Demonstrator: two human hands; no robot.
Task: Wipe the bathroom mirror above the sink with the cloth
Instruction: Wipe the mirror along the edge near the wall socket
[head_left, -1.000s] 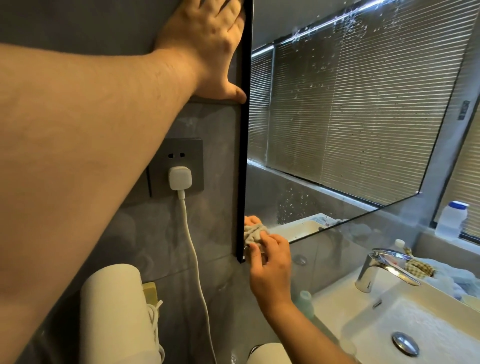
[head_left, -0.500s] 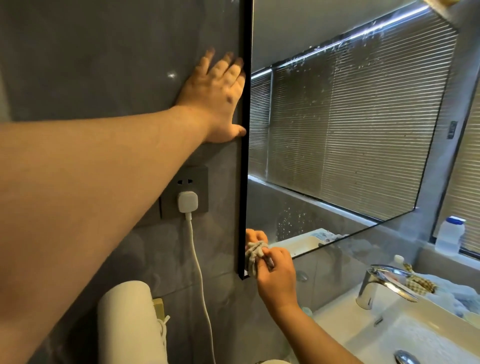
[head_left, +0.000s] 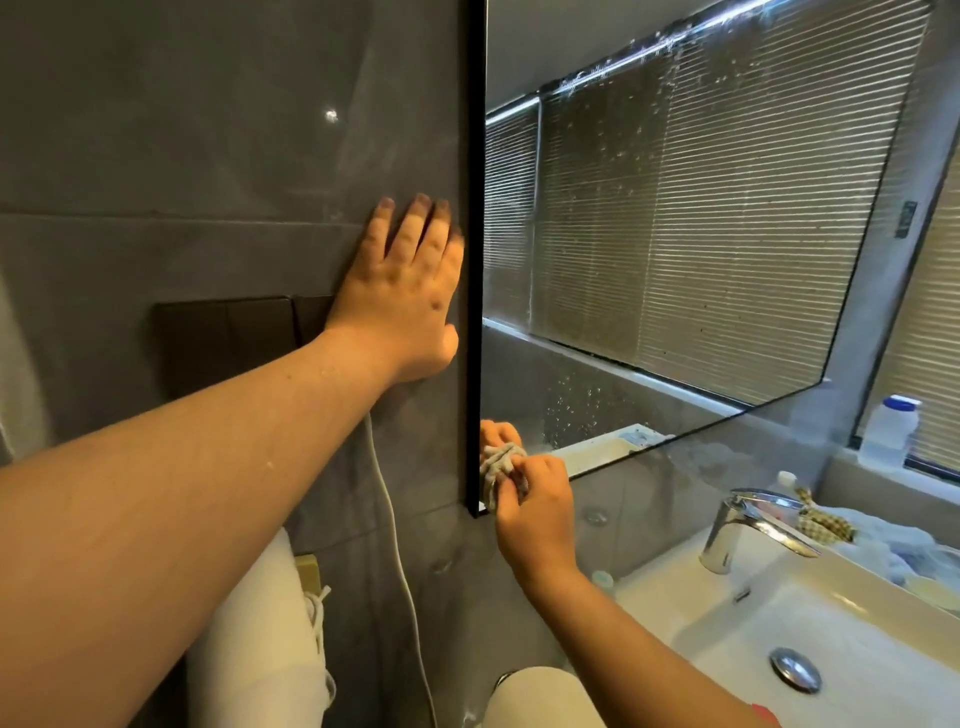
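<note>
I see the cloth (head_left: 500, 470) bunched into a small grey wad at the lower left corner of the mirror (head_left: 691, 249), pressed against the glass just inside the black frame edge. My right hand (head_left: 535, 514) grips it, fingers curled round the wad, and a reflection of the fingers shows in the glass just above. Water spots speckle the mirror near its lower edge and up by the top, across the reflected blinds.

My left hand (head_left: 402, 301) lies flat on the grey wall tile (head_left: 208, 156) with fingers straight and slightly spread, holding nothing; its little-finger side sits right beside the mirror's left edge. It partly covers a dark switch plate (head_left: 228, 332) set in the tile. A white cable (head_left: 400, 561) drops down the wall from under that hand.

Below the mirror's bottom edge sits the white sink (head_left: 727, 623), with a chrome tap (head_left: 748, 525) at its back rim and a metal drain (head_left: 795, 669) in the basin. A white plastic bottle (head_left: 888, 431) with a blue cap stands on the window ledge at the far right. Some cloth-like clutter lies behind the tap at the sink's right rim, too blurred for me to name. A white rounded object (head_left: 260, 644) sits at the lower left, against the wall.
</note>
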